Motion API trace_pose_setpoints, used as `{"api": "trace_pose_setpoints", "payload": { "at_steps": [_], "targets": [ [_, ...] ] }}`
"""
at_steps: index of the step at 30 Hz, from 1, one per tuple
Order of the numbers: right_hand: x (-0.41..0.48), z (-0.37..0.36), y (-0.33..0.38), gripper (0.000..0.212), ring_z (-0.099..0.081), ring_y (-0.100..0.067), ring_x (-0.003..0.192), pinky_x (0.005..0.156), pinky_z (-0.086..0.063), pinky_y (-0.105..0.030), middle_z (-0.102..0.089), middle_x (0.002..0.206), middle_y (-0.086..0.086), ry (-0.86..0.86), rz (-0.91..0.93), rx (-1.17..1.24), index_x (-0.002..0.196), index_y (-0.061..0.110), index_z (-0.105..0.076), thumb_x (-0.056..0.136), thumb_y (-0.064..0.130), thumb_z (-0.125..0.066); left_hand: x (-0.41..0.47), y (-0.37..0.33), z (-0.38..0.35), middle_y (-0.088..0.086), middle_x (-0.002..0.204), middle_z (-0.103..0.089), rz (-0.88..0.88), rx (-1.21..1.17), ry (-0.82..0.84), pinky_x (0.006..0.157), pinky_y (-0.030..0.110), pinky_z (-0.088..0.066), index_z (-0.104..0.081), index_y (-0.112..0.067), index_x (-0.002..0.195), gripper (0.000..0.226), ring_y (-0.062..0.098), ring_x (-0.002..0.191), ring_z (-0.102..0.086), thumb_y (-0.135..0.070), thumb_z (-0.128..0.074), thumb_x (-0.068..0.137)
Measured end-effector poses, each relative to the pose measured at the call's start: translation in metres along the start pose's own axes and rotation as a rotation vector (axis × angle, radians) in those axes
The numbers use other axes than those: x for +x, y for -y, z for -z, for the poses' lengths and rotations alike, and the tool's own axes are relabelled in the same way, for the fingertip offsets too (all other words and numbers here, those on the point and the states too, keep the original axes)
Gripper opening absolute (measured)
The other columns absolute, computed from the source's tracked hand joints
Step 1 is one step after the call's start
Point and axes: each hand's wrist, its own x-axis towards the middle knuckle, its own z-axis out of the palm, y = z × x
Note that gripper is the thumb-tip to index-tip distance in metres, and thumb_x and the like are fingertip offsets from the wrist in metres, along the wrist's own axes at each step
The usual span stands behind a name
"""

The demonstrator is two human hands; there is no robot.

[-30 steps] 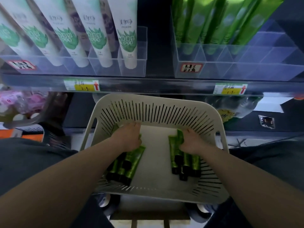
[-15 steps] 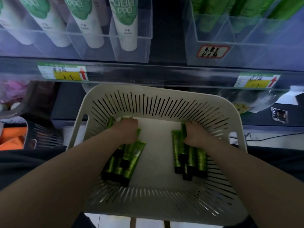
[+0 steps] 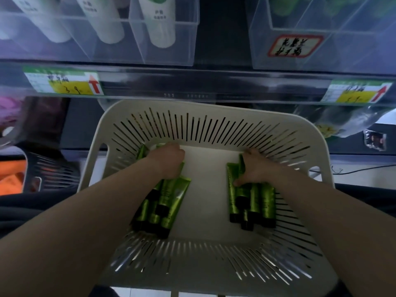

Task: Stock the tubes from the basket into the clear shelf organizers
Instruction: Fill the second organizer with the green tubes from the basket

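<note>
A white slotted basket (image 3: 205, 116) sits in front of me under the shelf. Two bunches of green tubes with black caps lie on its floor. My left hand (image 3: 166, 160) grips the crimped ends of the left bunch of green tubes (image 3: 166, 205). My right hand (image 3: 254, 169) is curled over the top of the right bunch of green tubes (image 3: 251, 202), thumb pressed on its left side. Above stand clear shelf organizers: the left organizer (image 3: 184, 37) holds white tubes (image 3: 161, 28), and the right organizer (image 3: 263, 56) carries a handwritten red-bordered label.
The shelf's front rail (image 3: 192, 86) with two green-yellow price tags runs just above the basket's far rim. A dark slotted bin with something orange (image 3: 15, 174) stands at the left. Packaged goods (image 3: 342, 123) lie on the lower shelf at the right.
The view has tilted down and drawn closer to the basket. Both hands stay on their bunches of tubes, with the fingers closing tighter round them.
</note>
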Motion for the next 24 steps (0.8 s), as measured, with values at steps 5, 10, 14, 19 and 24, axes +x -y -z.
{"api": "trace_pose_setpoints", "payload": {
  "at_steps": [5,10,14,19,24],
  "targets": [
    [-0.002,0.0,-0.001,0.116,-0.019,-0.026,0.14,0.113,-0.026,-0.03,-0.003,0.156,-0.01,0.021,-0.01,-0.024,0.149,0.007,-0.012,0.066,0.059,-0.074,0.0,-0.002,0.0,0.014,0.118,-0.048,0.0,0.02,0.033,0.083,0.032,-0.042,-0.054,-0.005,0.116,0.039,0.027,0.108,-0.048,-0.029,-0.06,0.086],
    [-0.003,-0.002,-0.001,0.123,-0.019,-0.026,0.14,0.111,-0.026,-0.03,-0.005,0.155,-0.011,-0.011,-0.007,-0.006,0.15,0.005,-0.007,0.063,0.061,-0.075,-0.001,-0.003,0.001,0.013,0.121,-0.045,0.027,0.001,0.076,0.081,0.034,-0.049,-0.051,-0.007,0.122,0.048,0.027,0.105,-0.053,-0.03,-0.066,0.083],
    [-0.008,-0.002,0.0,0.115,-0.03,-0.024,0.133,0.105,-0.032,-0.028,-0.024,0.149,-0.011,-0.071,0.02,0.011,0.147,0.007,-0.017,0.063,0.057,-0.077,-0.003,-0.005,0.005,0.012,0.122,-0.047,0.041,-0.072,0.09,0.083,0.033,-0.049,-0.05,-0.01,0.122,0.048,0.025,0.106,-0.052,-0.028,-0.068,0.081],
    [-0.015,0.002,0.003,0.086,-0.047,-0.018,0.109,0.087,-0.04,-0.025,-0.049,0.127,-0.005,-0.176,0.116,0.051,0.132,0.014,-0.041,0.064,0.047,-0.081,-0.009,-0.007,0.011,0.009,0.124,-0.052,0.058,-0.185,0.098,0.083,0.029,-0.045,-0.049,-0.012,0.121,0.05,0.023,0.11,-0.051,-0.023,-0.072,0.078],
    [-0.025,0.006,0.009,0.06,-0.046,-0.013,0.093,0.074,-0.039,-0.024,-0.052,0.108,-0.002,-0.257,0.203,0.021,0.115,0.014,-0.051,0.069,0.038,-0.08,-0.02,-0.009,0.019,0.007,0.125,-0.053,0.074,-0.232,0.065,0.084,0.028,-0.044,-0.051,-0.014,0.122,0.05,0.022,0.111,-0.051,-0.022,-0.073,0.078]
  ]
}}
